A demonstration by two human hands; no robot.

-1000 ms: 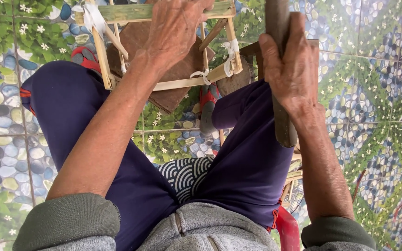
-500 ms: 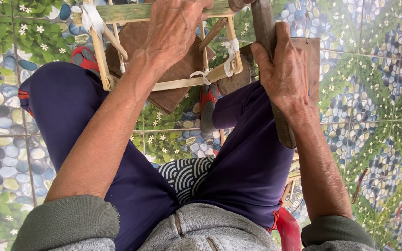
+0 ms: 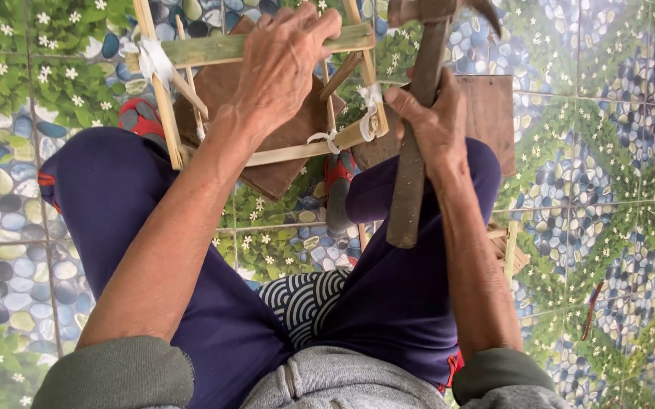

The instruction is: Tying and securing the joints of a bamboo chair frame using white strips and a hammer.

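Note:
A bamboo-stick frame (image 3: 267, 155) bound with white ties at its corners rests between my knees, over a brown board (image 3: 286, 125). My left hand (image 3: 282, 64) grips the frame's green top bar. My right hand (image 3: 437, 125) is closed around the wooden handle of a hammer (image 3: 414, 144), whose metal head (image 3: 437, 11) points up at the top edge, just right of the frame's corner. I sit with dark blue trousers (image 3: 214, 318), legs apart.
The floor is tiled with printed pebbles, leaves and small white flowers (image 3: 608, 250). A second brown board (image 3: 494, 110) lies behind my right hand. Loose bamboo sticks (image 3: 509, 246) lie by my right thigh. Red-and-grey sandals (image 3: 339, 189) show under the frame.
My right hand has swung the hammer down and left toward the frame's right corner, so its head now shows. My left hand stays on the top bar.

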